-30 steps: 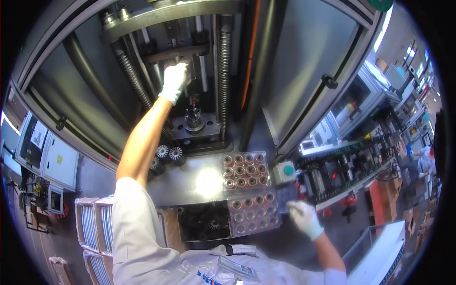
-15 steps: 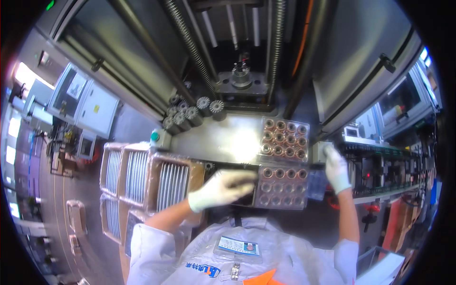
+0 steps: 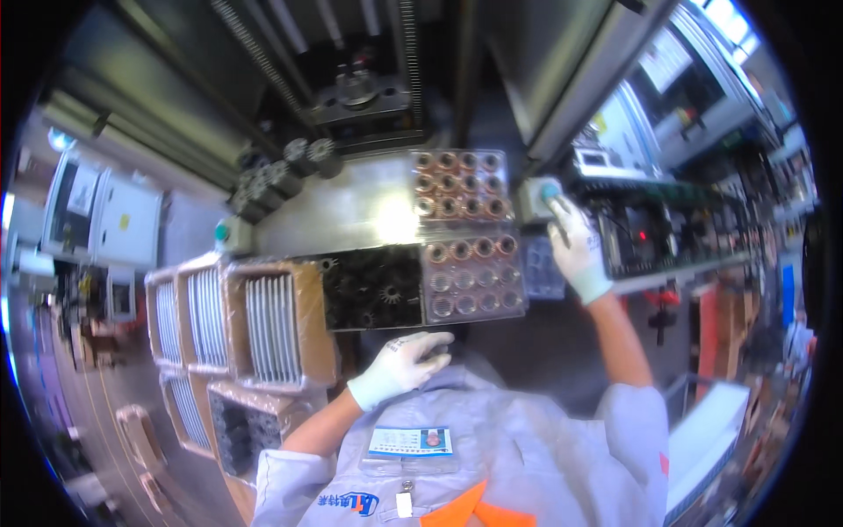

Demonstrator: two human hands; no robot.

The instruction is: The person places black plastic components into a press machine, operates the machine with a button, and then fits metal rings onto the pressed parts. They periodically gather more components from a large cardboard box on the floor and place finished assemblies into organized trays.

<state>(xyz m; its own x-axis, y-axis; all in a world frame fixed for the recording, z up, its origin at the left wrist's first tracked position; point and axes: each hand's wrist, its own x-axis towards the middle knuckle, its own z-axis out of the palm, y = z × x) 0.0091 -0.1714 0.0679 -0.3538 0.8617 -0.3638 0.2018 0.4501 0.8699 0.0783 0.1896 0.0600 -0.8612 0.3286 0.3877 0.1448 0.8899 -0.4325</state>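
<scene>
My right hand point(image 3: 578, 249), in a white glove, reaches to a grey control box with a green push button point(image 3: 550, 191). Its stretched fingers lie at the button, and whether they press it I cannot tell. My left hand point(image 3: 406, 362), also gloved, hovers before my chest with fingers extended and nothing visible in them. Just beyond it lies a black bin point(image 3: 330, 318) with dark toothed parts. Beside that bin is a clear plastic tray point(image 3: 520, 307), copper-coloured ring parts filling its far row. Farther off, a second clear tray point(image 3: 504, 158) carries several rows of copper-coloured rings.
A metal worktable point(image 3: 351, 198) fronts a press fixture point(image 3: 356, 88). Grey slotted cylinders point(image 3: 272, 180) cluster at its left, near another green button point(image 3: 222, 232). Cardboard boxes point(image 3: 307, 307) of shiny metal rods stand at left. A conveyor rail point(image 3: 685, 270) runs at right.
My left hand has drawn back from over the black bin toward my chest, uncovering the bin. My right hand stays at the control box, where the green button now shows. The whole view has shifted.
</scene>
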